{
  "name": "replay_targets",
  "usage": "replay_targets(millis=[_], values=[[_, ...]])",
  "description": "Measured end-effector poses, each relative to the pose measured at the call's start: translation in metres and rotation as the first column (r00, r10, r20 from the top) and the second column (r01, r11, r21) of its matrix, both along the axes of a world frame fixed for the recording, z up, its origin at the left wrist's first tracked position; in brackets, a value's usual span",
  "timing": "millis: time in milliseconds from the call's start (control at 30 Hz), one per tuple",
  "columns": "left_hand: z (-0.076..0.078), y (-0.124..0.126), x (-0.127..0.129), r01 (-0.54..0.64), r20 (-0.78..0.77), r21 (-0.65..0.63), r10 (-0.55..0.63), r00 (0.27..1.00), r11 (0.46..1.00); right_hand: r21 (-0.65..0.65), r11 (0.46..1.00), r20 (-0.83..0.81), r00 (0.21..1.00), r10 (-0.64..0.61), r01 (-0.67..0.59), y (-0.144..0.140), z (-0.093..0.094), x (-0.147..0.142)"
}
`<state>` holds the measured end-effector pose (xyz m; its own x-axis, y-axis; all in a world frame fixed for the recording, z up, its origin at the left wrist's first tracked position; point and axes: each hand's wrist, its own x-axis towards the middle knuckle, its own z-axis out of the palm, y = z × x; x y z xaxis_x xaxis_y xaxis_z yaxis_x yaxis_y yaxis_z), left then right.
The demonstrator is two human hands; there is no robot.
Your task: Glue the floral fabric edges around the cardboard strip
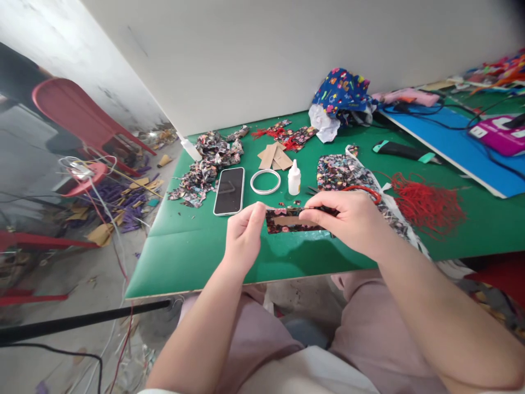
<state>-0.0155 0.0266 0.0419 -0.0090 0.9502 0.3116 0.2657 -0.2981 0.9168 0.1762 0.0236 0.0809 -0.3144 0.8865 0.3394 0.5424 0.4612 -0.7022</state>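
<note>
Between my hands, just above the green table, is a dark floral fabric strip (275,223) folded over a brown cardboard piece (289,220). My left hand (245,232) pinches its left end between thumb and finger. My right hand (344,216) grips the right end, thumb on the near face, and hides that end. Beyond the strip stands a small white glue bottle (294,179). Red-handled scissors (367,190) lie behind my right hand, partly covered by it. Floral fabric (338,171) is spread out there too.
Left of the bottle lie a white ring (265,191), a phone (229,191), cardboard strips (274,156) and floral scraps (213,158). To the right are red threads (429,205), a utility knife (404,151) and a blue board (455,148). The green table's (164,268) left edge faces a littered floor.
</note>
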Motion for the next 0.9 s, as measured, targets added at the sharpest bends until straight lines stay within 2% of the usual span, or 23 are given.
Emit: replay_targets(millis=[100, 300, 433, 500, 533, 600, 700, 800, 900], values=[[-0.001, 0.001, -0.001, 0.003, -0.019, -0.022, -0.004, 1.0, 1.0, 0.003, 1.0, 0.011, 1.0, 0.004, -0.004, 0.001, -0.001, 0.0], [0.005, -0.001, -0.002, -0.004, -0.185, 0.082, 0.019, 0.982, 0.997, 0.006, 1.0, 0.016, 1.0, 0.008, -0.008, 0.001, -0.002, -0.001], [0.003, 0.016, -0.017, 0.102, -0.096, -0.046, -0.106, 0.99, 0.994, -0.004, 1.0, 0.025, 1.0, -0.007, 0.007, 0.002, -0.003, -0.001], [0.001, 0.033, -0.033, 0.055, -0.065, -0.034, -0.057, 0.996, 0.998, 0.001, 1.0, 0.033, 0.999, -0.015, 0.015, 0.002, -0.004, -0.001], [-0.001, 0.042, -0.042, -0.019, -0.119, 0.0, 0.019, 0.993, 1.0, 0.002, 1.0, 0.039, 0.999, -0.017, 0.016, 0.003, -0.005, -0.001], [-0.006, 0.059, -0.06, -0.181, -0.33, 0.049, 0.187, 0.925, 0.982, 0.004, 1.0, 0.056, 0.998, -0.016, 0.016, 0.004, -0.006, -0.001], [-0.014, 0.074, -0.075, -0.212, -0.62, -0.027, 0.15, 0.77, 0.977, 0.009, 1.0, 0.097, 0.995, -0.024, 0.023, 0.005, -0.007, -0.001], [-0.02, 0.076, -0.077, -0.201, -0.718, 0.045, 0.172, 0.674, 0.979, 0.022, 0.999, 0.13, 0.991, -0.043, 0.041, 0.006, -0.007, -0.001], [-0.022, 0.074, -0.074, -0.204, -0.759, 0.066, 0.182, 0.625, 0.977, 0.024, 0.999, 0.146, 0.988, -0.045, 0.042, 0.008, -0.009, -0.001]])
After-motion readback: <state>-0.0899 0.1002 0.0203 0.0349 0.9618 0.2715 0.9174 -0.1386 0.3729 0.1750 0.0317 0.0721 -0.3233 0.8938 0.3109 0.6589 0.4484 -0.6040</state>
